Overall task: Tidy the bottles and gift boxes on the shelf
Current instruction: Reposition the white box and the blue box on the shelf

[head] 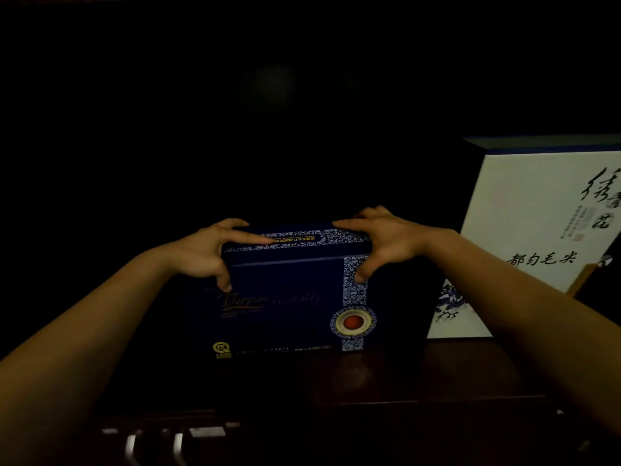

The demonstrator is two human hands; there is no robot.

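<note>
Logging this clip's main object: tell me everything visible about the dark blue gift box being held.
The dark blue gift box stands upright on the dark wooden shelf, broad face to the camera. It looks like glossy card, with a blue-and-white scroll band down its right side and along the top, a round red-centred emblem, and faint gold lettering. The left hand and right hand grip its upper corners, thumbs on the front. The white gift box stands apart to its right.
</note>
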